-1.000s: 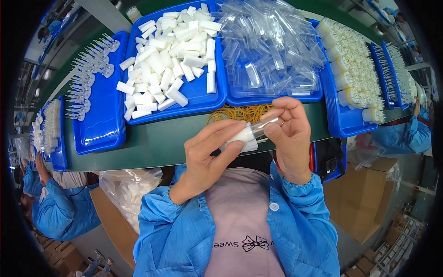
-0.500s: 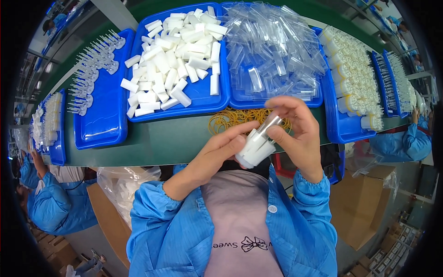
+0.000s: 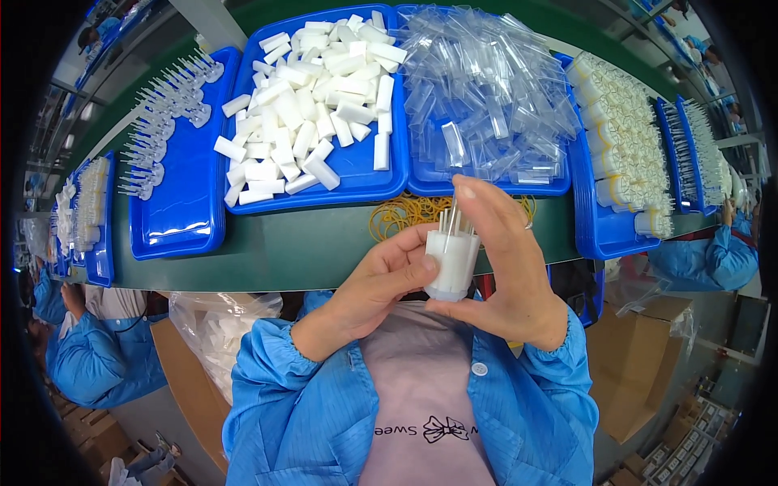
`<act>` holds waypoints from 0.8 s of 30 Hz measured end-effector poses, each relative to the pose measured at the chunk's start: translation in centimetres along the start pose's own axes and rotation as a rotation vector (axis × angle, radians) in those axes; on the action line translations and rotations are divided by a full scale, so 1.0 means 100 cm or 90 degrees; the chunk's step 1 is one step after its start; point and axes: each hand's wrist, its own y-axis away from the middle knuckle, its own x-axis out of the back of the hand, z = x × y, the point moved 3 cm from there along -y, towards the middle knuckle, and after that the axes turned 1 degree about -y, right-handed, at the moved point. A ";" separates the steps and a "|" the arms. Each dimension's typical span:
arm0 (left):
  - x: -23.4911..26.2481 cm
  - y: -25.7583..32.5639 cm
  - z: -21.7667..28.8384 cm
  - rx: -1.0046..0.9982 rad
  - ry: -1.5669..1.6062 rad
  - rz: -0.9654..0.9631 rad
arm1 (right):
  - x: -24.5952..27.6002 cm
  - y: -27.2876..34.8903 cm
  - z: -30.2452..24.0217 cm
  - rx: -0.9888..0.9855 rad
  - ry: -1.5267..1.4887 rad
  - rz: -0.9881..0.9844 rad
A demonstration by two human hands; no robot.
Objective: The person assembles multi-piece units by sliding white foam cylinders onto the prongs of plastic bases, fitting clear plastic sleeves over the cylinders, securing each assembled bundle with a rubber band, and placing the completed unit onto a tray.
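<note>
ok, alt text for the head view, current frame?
Both hands, left hand and right hand, hold a small bundle of white pieces with thin clear rods sticking up, above a green table. Behind it, blue trays hold white blocks, clear plastic sleeves and yellow rubber bands.

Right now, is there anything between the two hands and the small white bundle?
No. The left hand and right hand both grip the white bundle directly, above the green table edge; nothing visible lies between them.
</note>
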 end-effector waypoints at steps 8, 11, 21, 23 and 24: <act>0.004 0.004 -0.001 -0.045 0.024 0.008 | -0.001 -0.003 -0.008 0.053 0.000 0.048; 0.006 0.005 -0.004 -0.024 0.042 -0.004 | -0.001 -0.007 -0.008 0.075 0.021 0.011; 0.007 0.000 -0.004 -0.022 0.074 0.014 | -0.005 0.002 -0.010 0.115 0.141 0.019; 0.006 0.000 -0.003 -0.062 0.076 -0.003 | -0.008 0.002 -0.007 0.121 0.164 0.028; 0.006 -0.001 -0.004 -0.062 0.076 -0.005 | -0.009 0.002 -0.007 0.135 0.174 0.034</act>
